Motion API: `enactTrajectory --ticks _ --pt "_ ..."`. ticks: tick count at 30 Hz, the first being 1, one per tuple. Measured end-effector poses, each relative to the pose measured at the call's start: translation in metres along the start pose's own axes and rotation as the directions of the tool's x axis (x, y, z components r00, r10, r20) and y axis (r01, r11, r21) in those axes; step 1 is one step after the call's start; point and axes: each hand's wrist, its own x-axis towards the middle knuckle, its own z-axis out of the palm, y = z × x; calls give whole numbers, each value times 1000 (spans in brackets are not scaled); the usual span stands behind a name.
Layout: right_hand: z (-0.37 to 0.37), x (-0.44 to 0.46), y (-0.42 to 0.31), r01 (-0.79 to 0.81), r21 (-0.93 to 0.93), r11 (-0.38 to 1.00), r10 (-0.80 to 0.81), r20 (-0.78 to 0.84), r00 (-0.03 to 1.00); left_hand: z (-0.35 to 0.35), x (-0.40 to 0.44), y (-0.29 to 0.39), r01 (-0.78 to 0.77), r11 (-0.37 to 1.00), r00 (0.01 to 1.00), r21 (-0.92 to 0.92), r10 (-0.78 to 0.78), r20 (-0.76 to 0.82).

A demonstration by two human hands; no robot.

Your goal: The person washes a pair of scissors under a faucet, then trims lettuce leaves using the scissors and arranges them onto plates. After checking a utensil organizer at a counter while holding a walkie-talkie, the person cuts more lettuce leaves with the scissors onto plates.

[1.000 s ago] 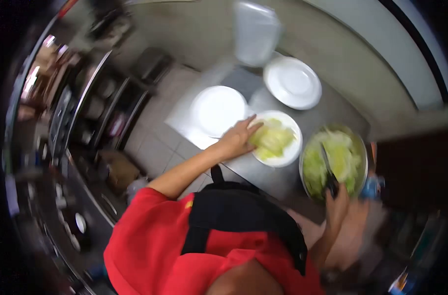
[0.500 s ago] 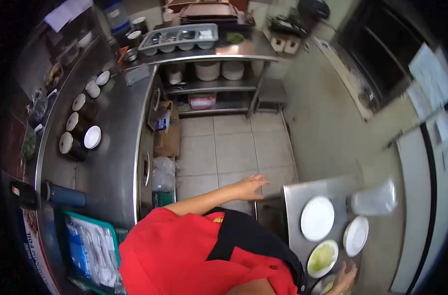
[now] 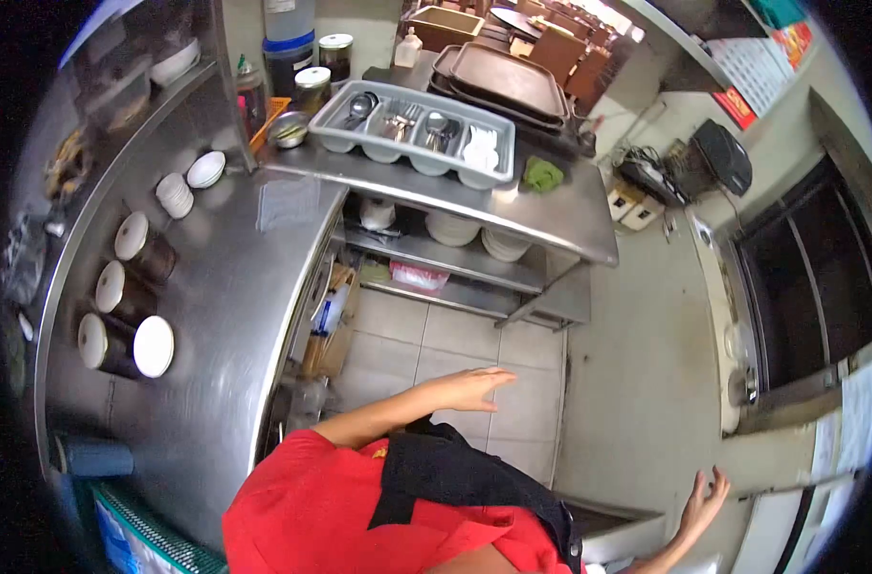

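Observation:
My left hand (image 3: 469, 388) hangs over the tiled floor in front of my black apron (image 3: 465, 478), its fingers loosely stretched and holding nothing. At the lower right my right hand (image 3: 706, 493) is raised beside the wall, fingers apart with nothing in them. Nearest to my left hand is the steel counter (image 3: 225, 306) along the left. On it stand several dark jars with pale lids (image 3: 127, 287), a white bowl (image 3: 154, 346), a stack of small white bowls (image 3: 175, 196) and another white bowl (image 3: 206, 170).
Ahead, a steel table carries a grey cutlery tray (image 3: 412, 134), brown serving trays (image 3: 508, 81) and a green cloth (image 3: 542, 174). Stacked plates (image 3: 452, 228) sit on its shelf. A cardboard box (image 3: 331, 320) is beside the left counter. A green basket (image 3: 154, 531) is at lower left.
My view has swung up and forward, so the far table looks closer. The plates at lower right have left view. My right hand has moved up from beside the bowls.

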Motion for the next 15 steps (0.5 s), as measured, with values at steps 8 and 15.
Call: enactTrajectory --ticks 8,15 --pt "114 341 -325 682 369 631 -556 -398 730 -207 13 -73 152 986 769 -71 -163 -618" --pt "129 510 -638 802 505 320 -600 -547 584 -354 34 -129 15 975 246 -221 -218 -944"
